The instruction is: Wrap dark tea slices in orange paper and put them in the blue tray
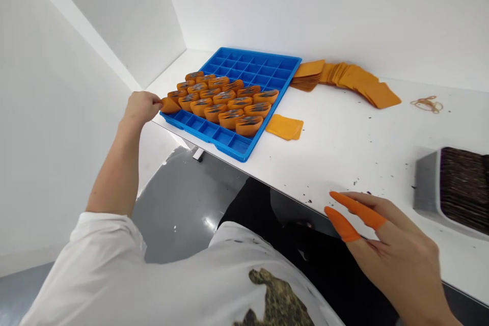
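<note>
My left hand [142, 106] is closed on the edge of an orange pouch [170, 106] at the near left corner of the blue compartment tray [244, 155]. Rows of similar orange pouches [230, 118], open at the top with dark contents showing, stand in the tray's middle compartments. Orange finger cots cover the thumb and index finger of my right hand [393, 247]. That hand hovers over the table's front edge, fingers apart and holding nothing. Beside the tray's right edge lies a flat orange pouch [284, 127].
A fanned row of flat orange pouches [351, 80] lies behind, right of the tray. Farther right are tan rubber bands [427, 104] and a grey-white bin [427, 183] of dark brown, thin stacked sheets [464, 186]. Dark crumbs dot the white table [328, 147]. Walls rise behind and at left.
</note>
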{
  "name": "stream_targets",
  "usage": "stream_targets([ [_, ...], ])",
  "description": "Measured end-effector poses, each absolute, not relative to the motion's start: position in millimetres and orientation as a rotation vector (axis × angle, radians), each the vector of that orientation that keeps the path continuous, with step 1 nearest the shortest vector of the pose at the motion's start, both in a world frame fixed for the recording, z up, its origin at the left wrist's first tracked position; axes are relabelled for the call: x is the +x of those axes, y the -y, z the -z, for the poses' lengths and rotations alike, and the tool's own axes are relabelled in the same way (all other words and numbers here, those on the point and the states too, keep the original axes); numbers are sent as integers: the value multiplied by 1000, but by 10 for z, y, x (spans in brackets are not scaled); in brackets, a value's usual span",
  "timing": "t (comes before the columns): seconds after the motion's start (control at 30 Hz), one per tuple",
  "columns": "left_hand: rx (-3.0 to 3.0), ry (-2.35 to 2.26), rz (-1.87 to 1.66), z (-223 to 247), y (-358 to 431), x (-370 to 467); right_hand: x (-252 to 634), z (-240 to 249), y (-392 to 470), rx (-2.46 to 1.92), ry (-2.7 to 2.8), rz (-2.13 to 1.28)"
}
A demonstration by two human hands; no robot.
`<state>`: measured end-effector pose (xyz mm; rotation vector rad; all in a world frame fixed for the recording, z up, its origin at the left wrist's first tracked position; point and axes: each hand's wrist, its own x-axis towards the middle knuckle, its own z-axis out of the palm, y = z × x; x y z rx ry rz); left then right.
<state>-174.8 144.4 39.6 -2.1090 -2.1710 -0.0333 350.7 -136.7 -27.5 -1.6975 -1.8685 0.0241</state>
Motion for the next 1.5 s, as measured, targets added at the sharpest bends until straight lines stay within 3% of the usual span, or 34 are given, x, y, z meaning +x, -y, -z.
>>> stream_targets([
  [0.3,-2011,2267,-217,-422,-1537,-1536,3661,371,1440,-1646,1779,-66],
  [0.5,-2029,1966,454,-466,-780,-981,4279,238,1727,-1846,1557,-83],
  [0.7,-2604,1110,1124,144,172,223,5058,-178,1718,-2227,1392,-110],
  [0.8,-2845,869,1259,377,371,822,5246,-255,1528,-2398,1558,-281],
  [1.0,-2992,726,1232,401,381,1324,5290,-173,1194,-2323,1871,-337],
  [1.5,-3015,901,1206,598,481,994,5316,-172,882,-2504,1820,-304],
])
